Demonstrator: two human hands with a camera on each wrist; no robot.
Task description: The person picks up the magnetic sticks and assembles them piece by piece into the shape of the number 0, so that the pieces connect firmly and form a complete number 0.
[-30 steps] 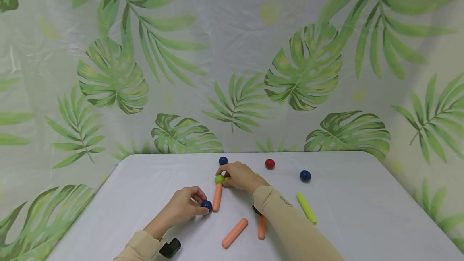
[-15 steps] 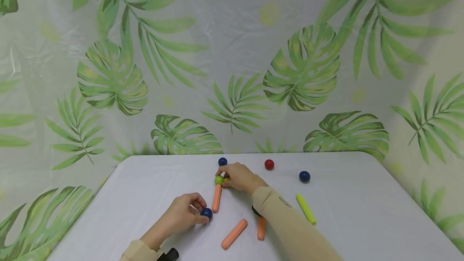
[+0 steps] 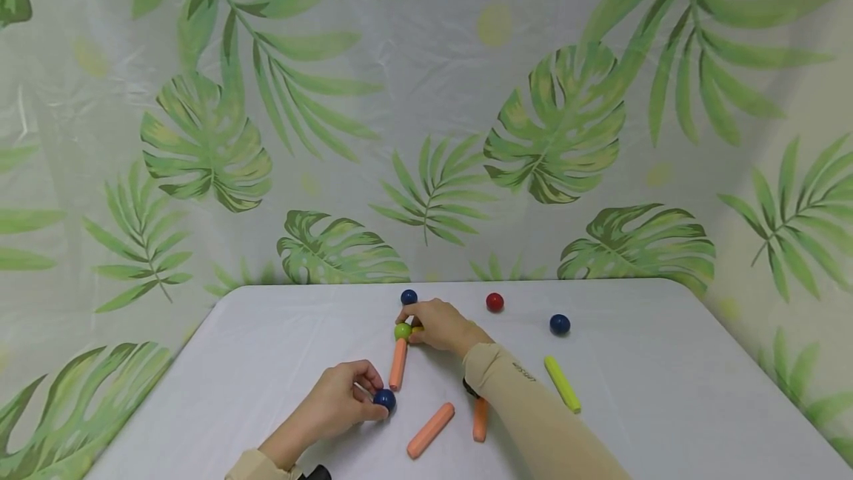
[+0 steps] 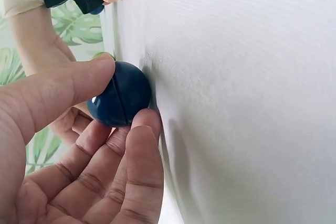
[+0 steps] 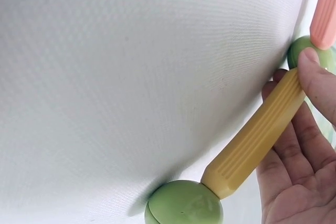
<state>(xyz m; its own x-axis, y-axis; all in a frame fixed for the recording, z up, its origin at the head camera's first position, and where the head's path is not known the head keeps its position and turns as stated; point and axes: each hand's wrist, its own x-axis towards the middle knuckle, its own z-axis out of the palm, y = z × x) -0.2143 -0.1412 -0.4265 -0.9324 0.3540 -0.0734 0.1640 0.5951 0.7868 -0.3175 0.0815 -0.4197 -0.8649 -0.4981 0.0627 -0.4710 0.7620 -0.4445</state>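
Note:
Near the front middle of the table, my left hand (image 3: 338,400) pinches a dark blue ball (image 3: 384,401) between thumb and fingertips. A seam runs across this ball (image 4: 123,95) in the left wrist view, where it sits close to the white cloth. Farther back, my right hand (image 3: 440,326) grips a green ball (image 3: 403,331), its thumb by the joint with a yellow ridged rod (image 5: 257,129). A second green ball (image 5: 184,203) is on the rod's other end. From the gripped ball a salmon-pink rod (image 3: 397,365) points toward the front, its near end a little behind the blue ball.
Loose on the white table (image 3: 280,332) lie another pink rod (image 3: 431,430), an orange rod (image 3: 480,419) partly under the right forearm, and a yellow-green rod (image 3: 563,384). Toward the back are a blue ball (image 3: 409,297), a red ball (image 3: 494,302) and a blue ball (image 3: 560,324).
My left hand has brought the blue ball toward the front edge, then slightly right, below the pink rod's near end. My right hand has kept its place on the green ball.

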